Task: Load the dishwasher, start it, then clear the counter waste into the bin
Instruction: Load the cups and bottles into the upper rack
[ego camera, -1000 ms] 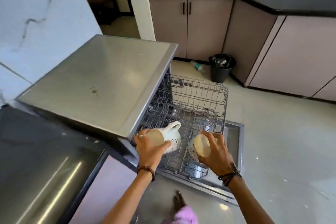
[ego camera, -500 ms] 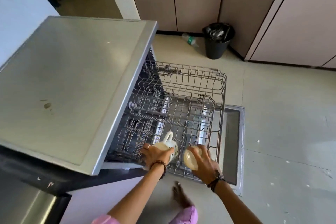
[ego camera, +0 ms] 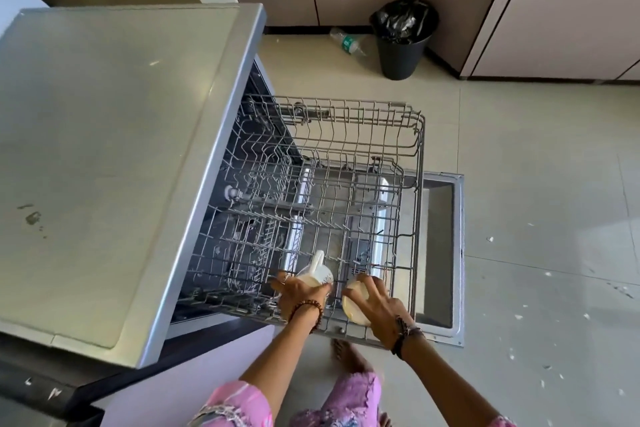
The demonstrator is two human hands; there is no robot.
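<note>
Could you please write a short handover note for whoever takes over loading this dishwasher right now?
Left hand grips a white mug, bottom up, at the near edge of the pulled-out rack.
Right hand grips a second cup, also bottom up, beside the first.
Dishwasher door is down; the rack holds nothing else that shows.
Done: both cups brought to the rack.
Left: let go of the cups, load any other dishes, push the rack in, shut the door, start it, then take counter waste to the black bin.
</note>
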